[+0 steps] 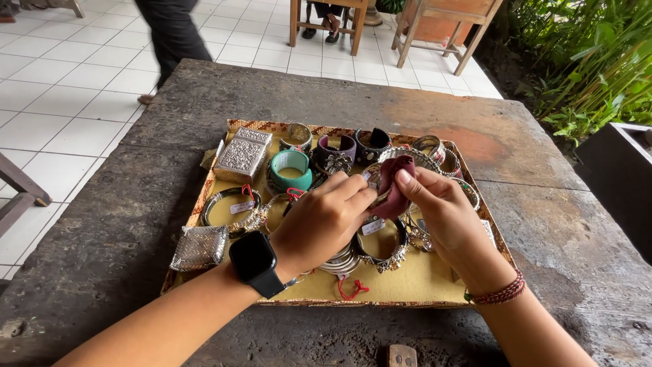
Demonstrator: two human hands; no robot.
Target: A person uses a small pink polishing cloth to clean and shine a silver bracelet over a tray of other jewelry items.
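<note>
1. The left hand (pixel 324 219) comes in from the lower left of the frame, a black smartwatch (pixel 256 264) on its wrist, its fingers curled and its grip pressed onto a silver bracelet (pixel 382 173) at the centre of the frame.
2. The right hand (pixel 441 211) reaches in from the lower right, a red beaded wristband (pixel 501 293) on its wrist; its thumb and fingers pinch a small dark maroon cloth (pixel 394 187) against that bracelet.
3. The cloth is crumpled, folded over the bracelet's edge; little of the bracelet shows between the two hands.
4. Both hands hover over a shallow woven tray with a yellow lining (pixel 421 278) on a dark weathered stone table (pixel 516 143).
5. In the tray, at its upper left, lie a turquoise cuff bangle (pixel 291 170) and an embossed silver box (pixel 242 155); a silver mesh pouch (pixel 200 247) lies at its lower left corner.
</note>
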